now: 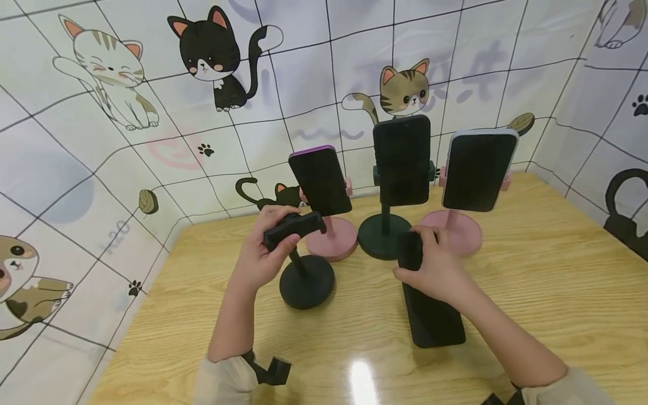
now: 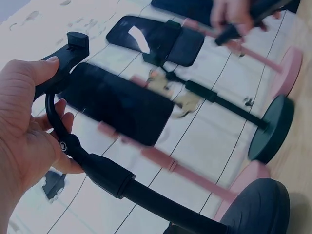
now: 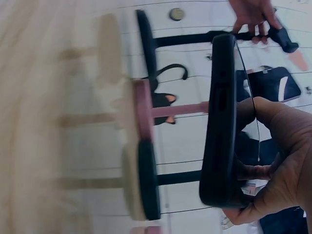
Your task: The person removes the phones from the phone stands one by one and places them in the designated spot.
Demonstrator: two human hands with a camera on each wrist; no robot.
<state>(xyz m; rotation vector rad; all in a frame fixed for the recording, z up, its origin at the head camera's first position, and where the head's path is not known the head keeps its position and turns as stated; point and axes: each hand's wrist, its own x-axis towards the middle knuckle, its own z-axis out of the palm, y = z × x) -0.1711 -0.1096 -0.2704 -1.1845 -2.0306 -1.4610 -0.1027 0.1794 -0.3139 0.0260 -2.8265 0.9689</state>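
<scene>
At the left, my left hand (image 1: 263, 250) grips the clamp head (image 1: 296, 228) of a black phone stand, its thumb on the clamp's near side. The stand's round black base (image 1: 307, 284) rests on the table. In the left wrist view the stand's bent neck (image 2: 105, 170) runs between clamp and base, and no phone sits in this clamp. My right hand (image 1: 439, 267) holds a black phone (image 1: 436, 318) by its upper end, thumb and fingers at its edges. The right wrist view shows this phone (image 3: 219, 126) edge-on, apart from the stands behind it.
Behind my hands stand a pink stand (image 1: 334, 239) with a purple-edged phone (image 1: 321, 180), a dark green stand (image 1: 385, 236) with a black phone (image 1: 403, 163), and another pink stand (image 1: 458, 233) with a light-edged phone (image 1: 478, 171). A cat-print cloth (image 1: 304, 73) hangs behind the wooden table (image 1: 547, 270).
</scene>
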